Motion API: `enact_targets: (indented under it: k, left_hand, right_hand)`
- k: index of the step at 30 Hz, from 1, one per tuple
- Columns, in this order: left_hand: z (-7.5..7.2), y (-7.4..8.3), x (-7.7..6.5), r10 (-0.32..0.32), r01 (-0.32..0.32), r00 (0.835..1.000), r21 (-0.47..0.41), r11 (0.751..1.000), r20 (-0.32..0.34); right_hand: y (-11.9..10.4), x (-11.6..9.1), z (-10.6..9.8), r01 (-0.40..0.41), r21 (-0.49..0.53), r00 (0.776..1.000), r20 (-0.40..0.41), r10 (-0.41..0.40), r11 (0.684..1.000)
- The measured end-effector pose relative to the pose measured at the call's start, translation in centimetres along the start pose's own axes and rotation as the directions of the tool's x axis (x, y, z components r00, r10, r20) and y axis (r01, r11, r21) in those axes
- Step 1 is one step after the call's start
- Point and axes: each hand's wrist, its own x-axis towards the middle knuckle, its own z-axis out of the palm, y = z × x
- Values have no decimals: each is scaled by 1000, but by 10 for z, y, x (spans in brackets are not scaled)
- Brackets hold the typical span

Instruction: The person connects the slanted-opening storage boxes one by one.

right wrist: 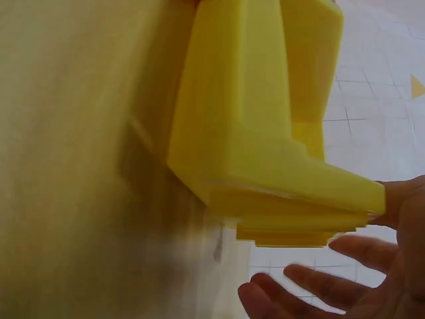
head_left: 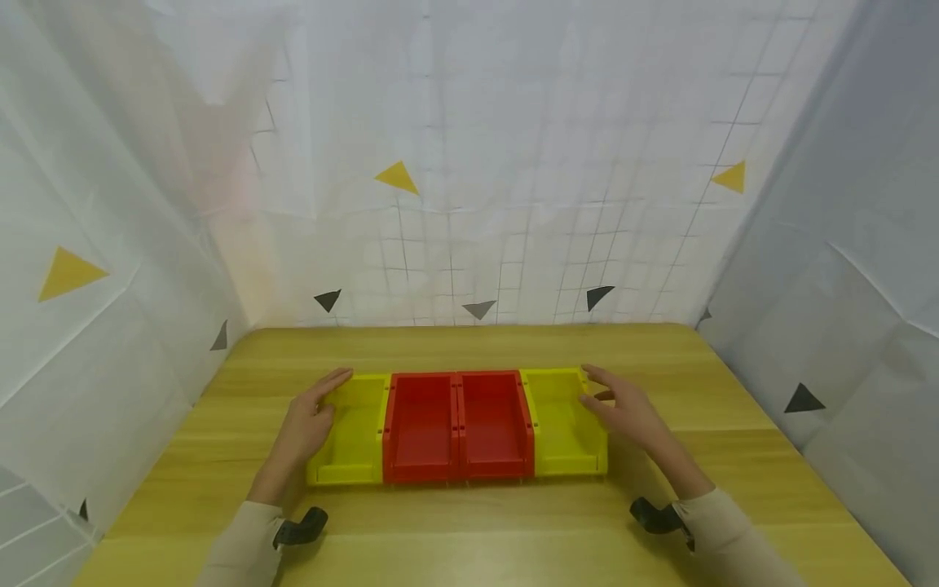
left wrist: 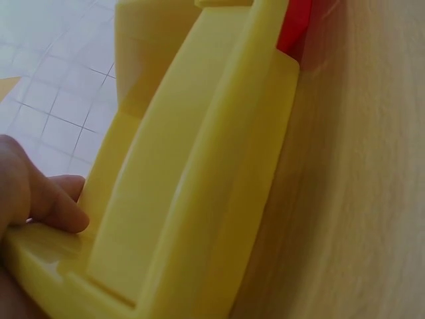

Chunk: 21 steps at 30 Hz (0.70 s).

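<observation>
Four-sided storage bins stand side by side in one row on the table: a yellow bin [head_left: 348, 432] at the left end, two red bins [head_left: 421, 420] in the middle, and another yellow bin [head_left: 563, 420] at the right end. My left hand [head_left: 308, 420] grips the left yellow bin's outer wall, its thumb over the rim. At the opposite end, my right hand [head_left: 623, 412] has its thumb at the right yellow bin's outer wall. In the right wrist view its other fingers [right wrist: 325, 286] are spread below that wall, largely apart from it.
The wooden table [head_left: 469, 530] extends in front of the row and to both sides. White sheets with yellow and dark triangles enclose it, with a back sheet [head_left: 469, 244] behind its far edge. Dark wrist straps [head_left: 301, 528] show at both sleeves.
</observation>
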Motion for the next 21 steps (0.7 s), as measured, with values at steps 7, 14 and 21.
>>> enact_targets:
  k: [7,14,21]
  left_hand:
    - [0,3,-1,9,-10,1000,-14,1000,-12]
    - [5,2,1,36,-36,999,-15,999,-21]
    - [6,4,-2,11,-11,1000,-12,1000,-23]
  right_hand:
    - [2,-1,6,66,-17,997,-36,-66,998]
    - [-1,-2,5,80,-62,993,-82,-85,995]
    - [1,-2,6,74,-77,993,-90,-81,994]
